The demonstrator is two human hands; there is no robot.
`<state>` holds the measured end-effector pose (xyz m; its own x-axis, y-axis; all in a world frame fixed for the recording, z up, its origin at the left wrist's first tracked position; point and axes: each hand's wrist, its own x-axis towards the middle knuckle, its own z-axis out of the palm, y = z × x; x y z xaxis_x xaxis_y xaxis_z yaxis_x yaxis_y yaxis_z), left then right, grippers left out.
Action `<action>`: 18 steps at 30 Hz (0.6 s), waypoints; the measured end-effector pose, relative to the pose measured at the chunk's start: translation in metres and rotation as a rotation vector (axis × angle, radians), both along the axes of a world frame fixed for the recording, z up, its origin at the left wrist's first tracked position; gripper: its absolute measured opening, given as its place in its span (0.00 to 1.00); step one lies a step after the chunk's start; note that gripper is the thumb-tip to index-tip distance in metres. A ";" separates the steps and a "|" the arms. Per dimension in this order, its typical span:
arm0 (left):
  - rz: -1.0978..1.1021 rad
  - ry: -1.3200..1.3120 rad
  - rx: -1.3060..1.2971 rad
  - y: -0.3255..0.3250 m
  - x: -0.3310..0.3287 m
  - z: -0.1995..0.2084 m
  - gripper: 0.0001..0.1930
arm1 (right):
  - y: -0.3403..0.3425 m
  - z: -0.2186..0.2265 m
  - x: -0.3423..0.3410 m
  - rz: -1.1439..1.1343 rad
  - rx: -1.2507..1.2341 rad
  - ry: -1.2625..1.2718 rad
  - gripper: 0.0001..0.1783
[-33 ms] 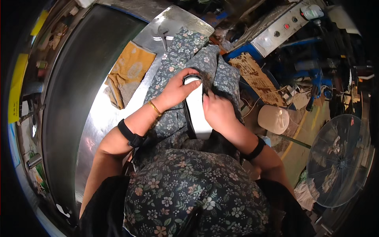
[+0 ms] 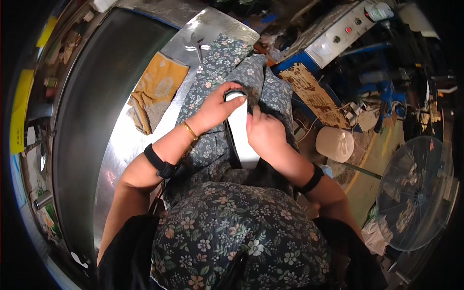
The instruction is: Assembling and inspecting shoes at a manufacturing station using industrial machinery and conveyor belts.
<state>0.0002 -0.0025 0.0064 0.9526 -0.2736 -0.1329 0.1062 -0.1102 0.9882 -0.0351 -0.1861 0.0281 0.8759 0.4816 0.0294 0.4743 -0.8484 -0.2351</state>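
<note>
Left grip point(image 2: 217, 108) closed round far end of white sole point(image 2: 239, 129), thumb on top. Right grip point(image 2: 267, 136) curled at sole's right edge; can't tell if pinching. Held over floral cloth point(image 2: 202, 151), right of metal surface point(image 2: 118, 152). Could twist or slip from slack left thumb or uneven right-side push.

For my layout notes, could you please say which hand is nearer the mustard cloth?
Left. The left hand is to the right of the mustard cloth; the right hand is farther right.
</note>
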 end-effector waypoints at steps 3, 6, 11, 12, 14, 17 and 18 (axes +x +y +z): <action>-0.074 0.042 0.040 0.013 0.031 -0.003 0.19 | 0.002 -0.010 0.026 -0.043 0.066 -0.030 0.16; -0.128 0.132 0.083 0.010 0.014 0.008 0.21 | -0.038 -0.025 -0.007 -0.106 0.514 0.667 0.28; 0.052 0.409 -0.624 0.013 0.018 0.009 0.26 | -0.022 -0.026 -0.019 -0.298 1.073 0.777 0.22; 0.320 0.458 -0.898 0.010 0.017 -0.004 0.28 | -0.019 -0.022 -0.009 -0.333 1.109 0.858 0.23; 0.643 0.371 -0.109 -0.023 -0.018 -0.017 0.26 | 0.004 -0.017 0.003 -0.415 1.164 0.819 0.23; 0.337 0.047 0.864 -0.001 -0.029 0.021 0.22 | 0.030 0.028 -0.003 -0.296 0.668 0.535 0.25; 0.348 0.057 0.865 0.000 -0.028 0.027 0.22 | 0.037 0.030 -0.010 -0.329 0.551 0.556 0.27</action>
<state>-0.0273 -0.0028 0.0329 0.9482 0.2416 -0.2063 0.3172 -0.7580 0.5699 -0.0448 -0.1488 0.0579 0.9253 0.2429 -0.2912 -0.0836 -0.6185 -0.7814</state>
